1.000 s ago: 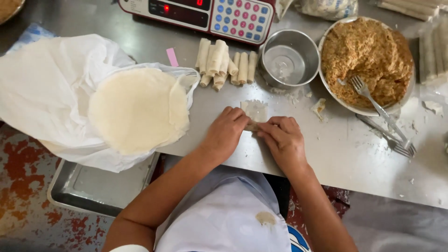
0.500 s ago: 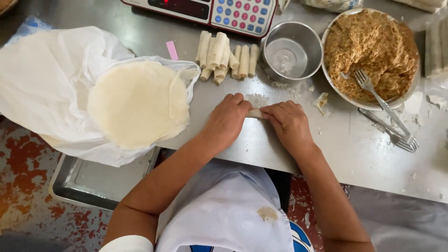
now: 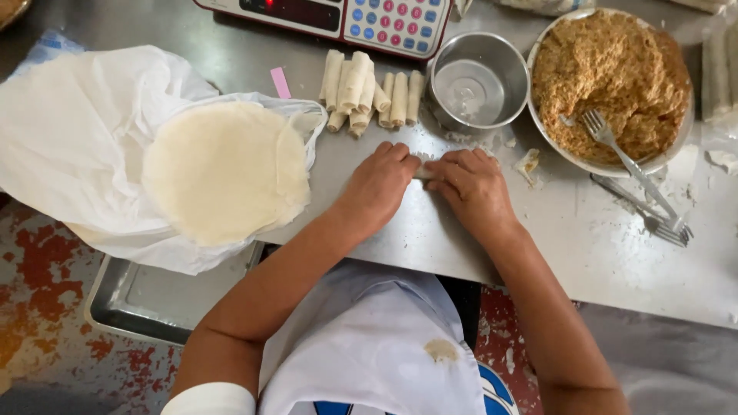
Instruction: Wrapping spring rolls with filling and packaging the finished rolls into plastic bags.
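Steel table (image 3: 430, 238), hands on roll (image 3: 422, 170)

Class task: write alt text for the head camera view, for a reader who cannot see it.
Both hands, left hand and right hand, press a thin pale roll on a steel table. Beyond lie finished rolls, a metal cup and a bowl of crumbly brown filling; round wrappers sit left on a white bag.

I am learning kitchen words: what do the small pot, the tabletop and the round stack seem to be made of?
The small pot looks like brushed metal, probably steel: grey with a dull shine. The tabletop seems to be the same kind of metal sheet, with smeared reflections. The round stack looks like thin, pale, matte dough wrappers.
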